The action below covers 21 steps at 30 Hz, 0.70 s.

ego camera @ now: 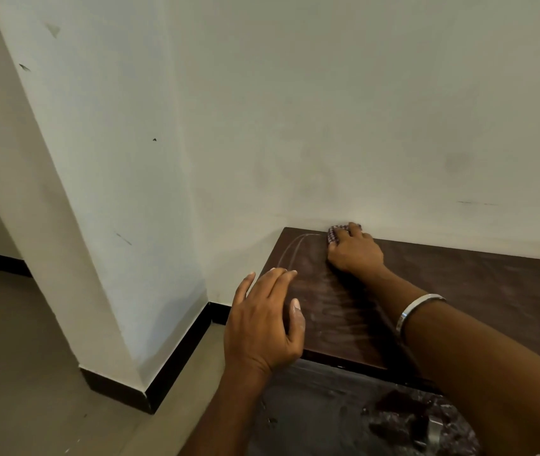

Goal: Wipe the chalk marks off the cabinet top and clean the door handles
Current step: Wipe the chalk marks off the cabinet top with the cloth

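A dark brown wooden cabinet top (479, 284) runs along the white wall. Faint curved chalk marks (291, 248) remain near its far left corner, and pale smears cover the wood in front of them. My right hand (355, 250) grips a small checked cloth (336, 232) and presses it on the top at the back edge, against the wall. My left hand (263, 324) rests on the left front corner of the top with fingers spread and relaxed. The door handles are not visible.
The cabinet's dark front (327, 409) shows below the top, scuffed with pale patches. A white pillar (74, 225) with black skirting (176, 366) stands to the left. Grey floor tiles (31, 373) lie beside the cabinet. A metal bangle (416, 311) circles my right wrist.
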Available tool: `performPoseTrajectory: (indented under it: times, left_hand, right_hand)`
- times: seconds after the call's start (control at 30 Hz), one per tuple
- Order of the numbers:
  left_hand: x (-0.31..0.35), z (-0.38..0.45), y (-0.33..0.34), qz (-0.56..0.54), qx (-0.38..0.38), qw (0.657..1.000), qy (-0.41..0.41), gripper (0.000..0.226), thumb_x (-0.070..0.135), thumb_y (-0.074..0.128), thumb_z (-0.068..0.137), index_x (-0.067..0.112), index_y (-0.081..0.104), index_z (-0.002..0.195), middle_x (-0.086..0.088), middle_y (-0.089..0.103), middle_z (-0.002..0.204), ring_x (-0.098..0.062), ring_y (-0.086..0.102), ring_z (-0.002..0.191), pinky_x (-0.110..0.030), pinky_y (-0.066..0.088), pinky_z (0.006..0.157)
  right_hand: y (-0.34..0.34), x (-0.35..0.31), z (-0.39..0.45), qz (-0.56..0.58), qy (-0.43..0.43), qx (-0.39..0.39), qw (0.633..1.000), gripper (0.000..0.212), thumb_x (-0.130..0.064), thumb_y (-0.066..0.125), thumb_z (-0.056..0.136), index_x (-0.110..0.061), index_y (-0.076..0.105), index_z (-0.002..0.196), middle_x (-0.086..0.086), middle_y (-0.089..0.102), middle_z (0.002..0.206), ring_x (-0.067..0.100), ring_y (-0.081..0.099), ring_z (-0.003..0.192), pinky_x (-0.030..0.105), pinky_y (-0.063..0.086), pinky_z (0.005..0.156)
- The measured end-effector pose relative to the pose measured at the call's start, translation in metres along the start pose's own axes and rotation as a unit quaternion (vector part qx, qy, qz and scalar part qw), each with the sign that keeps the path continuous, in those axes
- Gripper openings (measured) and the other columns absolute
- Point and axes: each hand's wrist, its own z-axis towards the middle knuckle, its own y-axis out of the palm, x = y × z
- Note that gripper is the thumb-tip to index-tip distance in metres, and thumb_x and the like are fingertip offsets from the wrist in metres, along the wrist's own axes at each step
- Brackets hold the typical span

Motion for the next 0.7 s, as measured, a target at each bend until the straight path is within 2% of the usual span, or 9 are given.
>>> performPoseTrajectory:
  times: [0.17,0.33,0.43,0.53,0.7]
  left_hand:
    - [-0.001,-0.001,0.001,-0.001,0.005,1.0,0.005,0.047,0.038,0.039,0.089,0.02,0.057,0.128,0.005,0.06,0.129,-0.009,0.052,0.122,-0.037,0.031,0.113]
    - [-0.001,-0.002,0.002,0.003,0.001,1.0,0.001,0.049,0.04,0.036,0.09,0.021,0.055,0.131,0.003,0.059,0.132,-0.01,0.051,0.124,-0.038,0.031,0.113]
    - [0.0,-0.001,0.001,0.002,0.001,1.0,-0.002,0.05,0.04,0.034,0.09,0.021,0.055,0.131,0.003,0.058,0.133,-0.01,0.05,0.125,-0.038,0.031,0.114]
    - [0.0,-0.001,-0.001,0.005,0.001,1.0,0.0,0.049,0.038,0.036,0.09,0.02,0.055,0.131,0.004,0.058,0.132,-0.009,0.05,0.124,-0.037,0.03,0.114]
    - [0.001,-0.001,-0.001,0.004,0.004,1.0,-0.003,0.047,0.037,0.038,0.089,0.02,0.057,0.128,0.004,0.059,0.13,-0.01,0.052,0.121,-0.038,0.032,0.113]
  right_hand:
    - [0.002,-0.01,-0.004,-0.021,0.021,0.006,1.0,0.056,-0.039,0.031,0.098,-0.023,0.026,0.151,0.007,0.013,0.162,0.037,0.021,0.144,0.047,0.023,0.116]
    - [0.018,-0.054,-0.021,0.002,-0.064,0.001,0.998,0.052,-0.04,0.031,0.1,-0.026,0.03,0.15,0.005,0.016,0.162,0.034,0.022,0.144,0.047,0.024,0.116]
    - [0.021,-0.065,-0.027,0.017,-0.081,0.001,0.997,0.05,-0.04,0.031,0.101,-0.026,0.032,0.149,0.003,0.016,0.162,0.032,0.023,0.144,0.045,0.024,0.116]
    - [0.015,-0.048,-0.029,0.014,-0.073,-0.007,0.997,0.053,-0.042,0.029,0.101,-0.027,0.027,0.152,0.003,0.014,0.163,0.031,0.022,0.145,0.046,0.023,0.116]
    - [-0.004,0.008,-0.034,-0.018,0.008,0.02,1.0,0.054,-0.041,0.027,0.1,-0.026,0.025,0.152,0.007,0.014,0.162,0.035,0.024,0.144,0.047,0.025,0.116]
